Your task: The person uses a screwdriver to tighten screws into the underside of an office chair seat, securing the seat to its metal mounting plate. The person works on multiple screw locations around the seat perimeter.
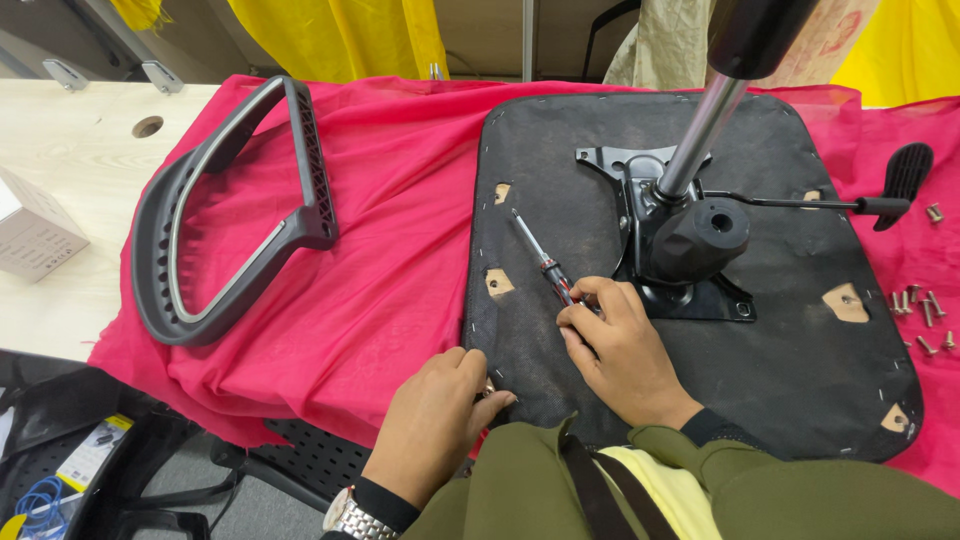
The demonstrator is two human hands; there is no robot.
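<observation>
- Black fabric covers the underside of the chair seat [790, 340], which lies upside down on a red cloth [390, 260] over the pale worktop [70, 140], right in front of both hands.
- Right hand [620, 345] is closed around the handle of a screwdriver [540, 258], whose shaft lies on the seat and points up and away from the hand.
- Left hand [435, 420] rests on the near edge of the seat with its fingers curled, pinching what may be a small screw; I cannot tell for sure.
- Just beyond the right hand, the tilt mechanism [680, 240] with its gas column sits on the seat.
- Judging by this, the armrest [230, 210], well off beyond the left hand, is unmounted; loose screws [925, 305] wait far out past the right hand.
</observation>
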